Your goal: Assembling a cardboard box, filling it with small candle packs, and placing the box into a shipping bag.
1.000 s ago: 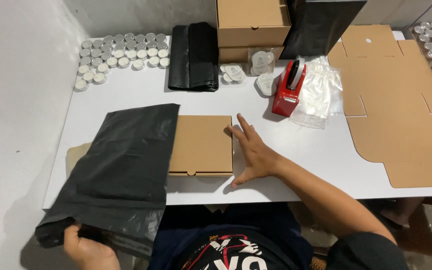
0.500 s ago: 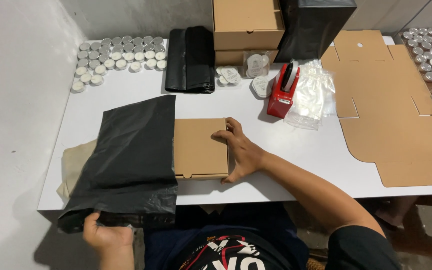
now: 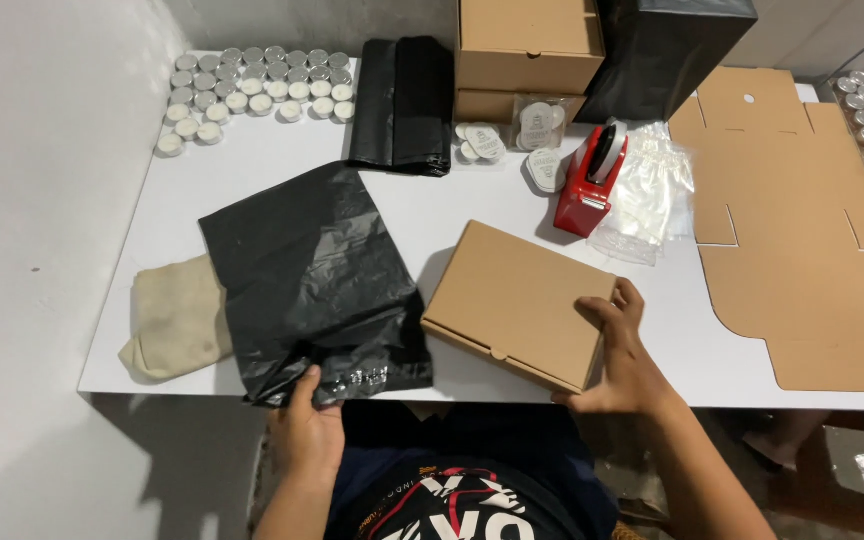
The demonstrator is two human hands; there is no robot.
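My right hand grips the right end of a closed brown cardboard box, which is lifted and tilted above the white table. My left hand pinches the near open edge of a black plastic mailer bag that lies flat on the table to the left of the box. The box's left corner sits just beside the bag's right edge.
A beige cloth lies left of the bag. Rows of tealight candles, folded black bags, stacked brown boxes, a red tape dispenser, clear plastic bags and flat cardboard fill the far and right side.
The box has come off the table and swung right and tilted in my right hand. The black bag has slid onto the table, with my left hand now at its near edge.
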